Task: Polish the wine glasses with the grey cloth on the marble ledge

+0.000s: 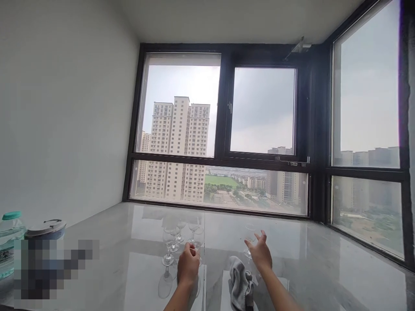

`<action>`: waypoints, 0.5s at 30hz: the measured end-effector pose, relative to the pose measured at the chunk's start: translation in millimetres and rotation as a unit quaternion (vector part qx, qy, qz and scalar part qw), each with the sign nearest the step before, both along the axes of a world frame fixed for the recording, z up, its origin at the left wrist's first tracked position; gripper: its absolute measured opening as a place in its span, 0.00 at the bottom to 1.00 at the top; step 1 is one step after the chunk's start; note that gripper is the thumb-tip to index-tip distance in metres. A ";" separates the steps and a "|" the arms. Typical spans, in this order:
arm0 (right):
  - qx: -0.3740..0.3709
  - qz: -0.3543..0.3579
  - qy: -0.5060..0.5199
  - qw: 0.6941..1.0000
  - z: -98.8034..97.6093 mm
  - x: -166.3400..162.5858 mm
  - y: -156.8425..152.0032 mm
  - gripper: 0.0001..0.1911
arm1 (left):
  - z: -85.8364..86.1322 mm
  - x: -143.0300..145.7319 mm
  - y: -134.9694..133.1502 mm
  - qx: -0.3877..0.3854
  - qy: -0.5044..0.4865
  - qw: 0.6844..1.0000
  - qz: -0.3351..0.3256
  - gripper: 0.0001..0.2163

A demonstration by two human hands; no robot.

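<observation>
My left hand (189, 264) is closed, its thumb and fingers pinched at the stem of a clear stemmed glass (199, 236). Beside it, to the left, several similar glasses stand close together, with one stemmed glass (169, 242) nearest me. My right hand (261, 253) has its fingers spread, just beside another clear stemmed glass (249, 234) that stands apart from the group. Whether a fingertip touches that glass is hard to make out. A crumpled grey cloth (239, 280) lies on the glossy surface between my two forearms.
The pale marble-look ledge (142, 276) reflects the window. At the left stand a clear bottle (10, 235) with a green cap and a lidded container (45, 229), partly blurred out. Dark-framed windows (223, 160) border the back and right; a plain wall (65, 112) rises on the left.
</observation>
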State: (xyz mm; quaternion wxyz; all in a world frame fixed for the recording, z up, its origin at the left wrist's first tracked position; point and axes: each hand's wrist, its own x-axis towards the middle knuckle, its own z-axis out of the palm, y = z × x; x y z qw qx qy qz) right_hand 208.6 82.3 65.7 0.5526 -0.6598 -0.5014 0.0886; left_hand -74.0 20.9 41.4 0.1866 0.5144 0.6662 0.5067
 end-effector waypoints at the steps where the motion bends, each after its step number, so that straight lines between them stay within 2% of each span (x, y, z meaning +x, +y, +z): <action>1: 0.004 -0.013 0.003 1.000 -0.2 -2.2 -4.9 0.40 | -0.9 -0.3 0.8 0.001 0.002 1.000 -0.001 0.03; 3: 0.013 -0.042 0.010 0.999 -2.9 -9.3 -19.8 0.38 | -2.3 -0.8 2.0 0.001 0.006 1.000 -0.001 0.03; 5: 0.013 -0.041 0.010 0.999 -8.9 -19.5 -39.4 0.32 | -2.9 -0.9 2.3 -0.001 0.011 1.000 -0.001 0.03; 8: -0.005 0.028 -0.019 0.999 -20.8 -38.1 -69.5 0.26 | -3.0 -0.5 1.6 0.005 0.021 1.000 0.000 0.03; 12: -0.048 0.120 -0.063 0.990 -31.2 -65.5 -97.0 0.29 | -3.0 0.3 0.8 0.032 0.027 0.999 -0.004 0.02; 15: -0.072 0.173 -0.100 0.977 -32.8 -83.8 -108.7 0.34 | -2.4 0.8 0.1 0.062 0.021 0.997 -0.029 0.06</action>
